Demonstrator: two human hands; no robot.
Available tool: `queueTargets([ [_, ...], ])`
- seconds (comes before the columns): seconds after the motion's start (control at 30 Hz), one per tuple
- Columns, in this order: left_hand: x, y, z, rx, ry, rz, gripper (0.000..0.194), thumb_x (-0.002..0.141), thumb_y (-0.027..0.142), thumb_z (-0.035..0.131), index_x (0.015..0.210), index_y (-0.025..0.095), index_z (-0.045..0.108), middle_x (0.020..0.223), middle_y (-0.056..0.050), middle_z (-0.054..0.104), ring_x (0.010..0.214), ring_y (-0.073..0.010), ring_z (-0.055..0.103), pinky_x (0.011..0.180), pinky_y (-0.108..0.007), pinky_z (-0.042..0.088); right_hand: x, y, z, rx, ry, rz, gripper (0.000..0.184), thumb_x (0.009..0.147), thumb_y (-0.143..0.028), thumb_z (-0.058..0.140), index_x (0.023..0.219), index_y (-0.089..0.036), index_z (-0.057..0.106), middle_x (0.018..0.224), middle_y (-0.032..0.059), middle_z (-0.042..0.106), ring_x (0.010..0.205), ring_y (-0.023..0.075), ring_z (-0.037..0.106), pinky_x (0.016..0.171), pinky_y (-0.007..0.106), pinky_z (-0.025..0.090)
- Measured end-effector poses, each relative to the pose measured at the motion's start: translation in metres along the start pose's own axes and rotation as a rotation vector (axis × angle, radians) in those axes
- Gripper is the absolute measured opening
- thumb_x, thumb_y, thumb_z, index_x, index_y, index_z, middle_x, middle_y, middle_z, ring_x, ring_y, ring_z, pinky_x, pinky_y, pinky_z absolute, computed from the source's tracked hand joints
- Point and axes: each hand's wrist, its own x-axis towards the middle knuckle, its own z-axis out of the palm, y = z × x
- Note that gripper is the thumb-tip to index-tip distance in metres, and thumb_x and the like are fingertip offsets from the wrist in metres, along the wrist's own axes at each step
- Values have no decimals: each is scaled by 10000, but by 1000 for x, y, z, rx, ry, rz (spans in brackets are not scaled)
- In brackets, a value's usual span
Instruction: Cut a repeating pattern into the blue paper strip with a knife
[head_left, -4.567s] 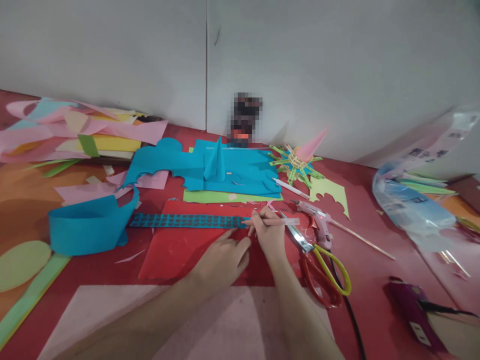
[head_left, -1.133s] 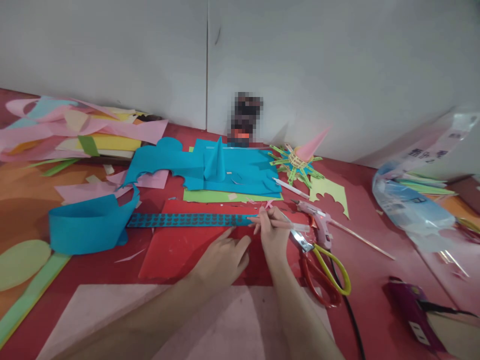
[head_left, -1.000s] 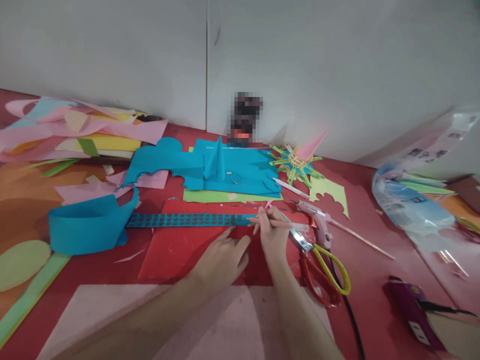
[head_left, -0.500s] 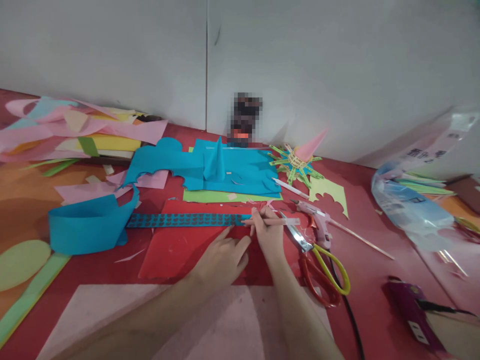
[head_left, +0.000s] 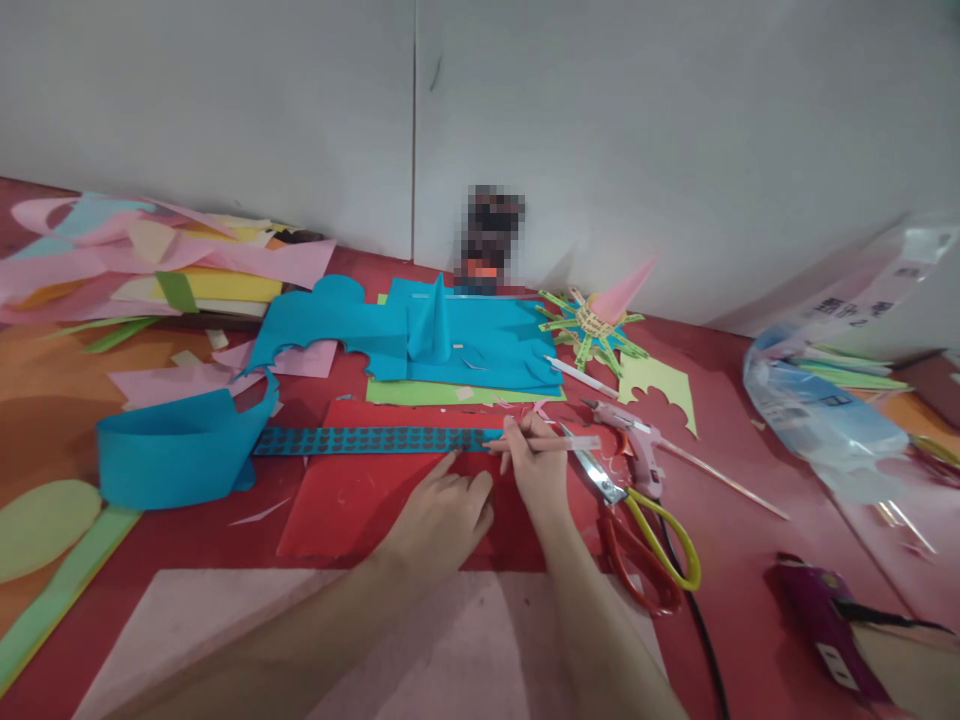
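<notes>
My right hand (head_left: 536, 465) is closed round a pinkish-brown pen (head_left: 577, 443), its tip on a narrow blue paper strip (head_left: 390, 440). Rows of small dark curved marks cover most of the strip. The strip lies on a red sheet (head_left: 352, 500). My left hand (head_left: 442, 510) rests on that sheet, index finger stretched out to the strip's lower edge and the other fingers loosely bent. At its left end the strip meets a curled blue paper band (head_left: 165, 455). Scissors (head_left: 622, 500) with red and yellow handles lie right of my right hand.
A pink glue gun (head_left: 641, 450) lies beside the scissors, its black cord running toward the front. Behind the strip are blue sheets (head_left: 502, 340) and a blue paper cone (head_left: 430, 325). A spiky green-and-pink paper piece (head_left: 596, 320) stands near the wall. Paper scraps (head_left: 225, 265) pile up left.
My left hand has slid slightly left along the strip's lower edge. My right hand and the pen stay in nearly the same place.
</notes>
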Motion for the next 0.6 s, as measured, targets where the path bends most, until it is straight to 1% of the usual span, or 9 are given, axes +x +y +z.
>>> queueTargets([
  [0.2,1,-1,0,-36,18,-2,182,770,85,439,667,230,398,546,17,581,546,-175,597,973,-425,409,-1,3,0,-10,-36,-42,347,820,-374,530,552,-245,351,340,-80,431,481,175,643,535,266,522],
  [0.33,1,0,1,-28,34,-5,185,770,86,438,661,230,398,535,20,572,532,-170,590,973,-420,411,0,3,0,-11,-23,-6,334,807,-345,532,551,-249,340,326,-84,424,470,182,641,516,271,519],
  [0.47,0,-1,1,-11,20,-3,185,780,85,440,663,226,409,531,18,566,526,-162,584,984,-397,401,1,2,0,-37,-18,19,318,798,-319,533,558,-249,336,322,-84,431,467,184,639,491,262,503],
  [0.6,0,-1,1,-2,7,1,174,783,88,436,670,220,425,547,3,581,541,-170,587,985,-402,397,1,3,1,-33,-16,6,318,796,-304,529,549,-251,335,317,-88,424,453,176,628,524,273,520],
])
